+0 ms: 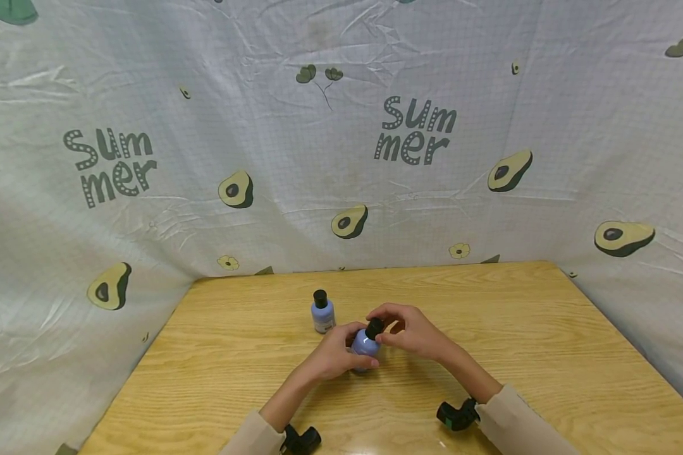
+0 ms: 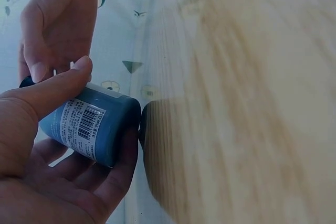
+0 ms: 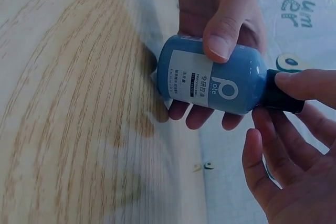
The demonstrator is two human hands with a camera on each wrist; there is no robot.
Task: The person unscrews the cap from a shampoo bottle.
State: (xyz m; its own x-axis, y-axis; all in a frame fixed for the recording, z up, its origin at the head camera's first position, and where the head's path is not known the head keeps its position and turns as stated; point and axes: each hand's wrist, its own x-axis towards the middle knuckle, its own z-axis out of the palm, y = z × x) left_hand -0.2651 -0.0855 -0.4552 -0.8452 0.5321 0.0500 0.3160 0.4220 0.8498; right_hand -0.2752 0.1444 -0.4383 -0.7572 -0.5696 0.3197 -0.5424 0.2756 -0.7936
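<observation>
A small blue-violet bottle (image 1: 365, 344) with a black cap (image 1: 374, 327) is held over the table, its top leaning to the right in the head view. My left hand (image 1: 332, 355) grips the bottle's body, thumb on one side and fingers round the other. On the cap, my right hand (image 3: 299, 145) pinches with thumb and fingers. The right wrist view shows the white front label (image 3: 191, 72) with a large "P" logo. A barcode sticker (image 2: 84, 124) faces the left wrist camera. The bottle's base is at or just above the tabletop; I cannot tell which.
A second bottle (image 1: 322, 316) of the same kind, black-capped, stands upright behind and left of my hands. The wooden table (image 1: 489, 303) reaches back to a pale printed cloth (image 1: 284, 158) hanging behind and at both sides. Dark wrist devices (image 1: 457, 415) sit near both sleeves.
</observation>
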